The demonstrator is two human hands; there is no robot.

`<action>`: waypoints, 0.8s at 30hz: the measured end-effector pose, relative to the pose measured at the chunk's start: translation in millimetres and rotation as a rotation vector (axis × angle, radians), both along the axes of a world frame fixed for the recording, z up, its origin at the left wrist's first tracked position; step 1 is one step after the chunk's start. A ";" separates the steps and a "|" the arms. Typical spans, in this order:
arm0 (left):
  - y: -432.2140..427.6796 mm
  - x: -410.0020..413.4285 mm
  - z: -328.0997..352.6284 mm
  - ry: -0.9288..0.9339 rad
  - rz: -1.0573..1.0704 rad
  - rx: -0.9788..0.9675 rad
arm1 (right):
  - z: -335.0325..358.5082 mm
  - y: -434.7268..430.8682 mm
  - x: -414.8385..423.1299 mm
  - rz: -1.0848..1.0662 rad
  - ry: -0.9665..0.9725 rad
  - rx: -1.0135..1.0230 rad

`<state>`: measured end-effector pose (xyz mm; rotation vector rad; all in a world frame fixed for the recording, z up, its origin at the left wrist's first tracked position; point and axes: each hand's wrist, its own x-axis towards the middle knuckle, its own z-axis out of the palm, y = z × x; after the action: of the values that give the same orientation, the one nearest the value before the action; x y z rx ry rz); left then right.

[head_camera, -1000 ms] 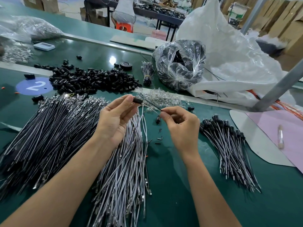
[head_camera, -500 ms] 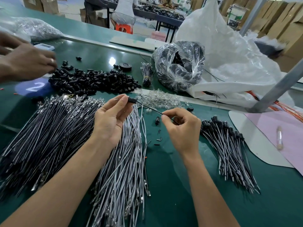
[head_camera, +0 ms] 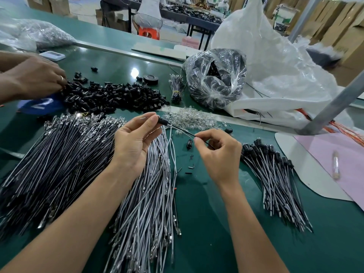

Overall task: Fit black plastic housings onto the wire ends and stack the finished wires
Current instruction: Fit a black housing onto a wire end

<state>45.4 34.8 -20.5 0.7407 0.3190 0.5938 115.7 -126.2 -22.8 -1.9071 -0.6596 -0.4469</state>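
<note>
- Black plastic housing (head_camera: pixel 162 121) is pinched between thumb and fingertips of the left hand (head_camera: pixel 134 142), above the grey wire pile (head_camera: pixel 149 203).
- The thin wire (head_camera: pixel 181 130) leading from it is pinched by the right hand (head_camera: pixel 218 152).
- Finished wires (head_camera: pixel 275 174) are stacked on the desk (head_camera: pixel 206 223) at the right; loose housings (head_camera: pixel 114 95) are heaped behind.

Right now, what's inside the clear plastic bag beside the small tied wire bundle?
Dark black pieces show through the clear plastic bag; crinkles and glare hide what exactly they are.
</note>
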 end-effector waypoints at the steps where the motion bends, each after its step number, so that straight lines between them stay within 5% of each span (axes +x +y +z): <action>1: -1.0 -0.1 0.1 0.001 -0.007 0.021 | -0.1 0.6 -0.4 0.006 -0.001 0.002; 24: -15.2 -0.9 1.0 0.049 -0.174 0.278 | 1.9 9.9 -12.1 0.160 -0.056 -0.080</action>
<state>44.5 19.6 -19.4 1.0410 0.2157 0.4602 103.6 -116.3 -20.9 -1.9047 -0.8713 -0.3777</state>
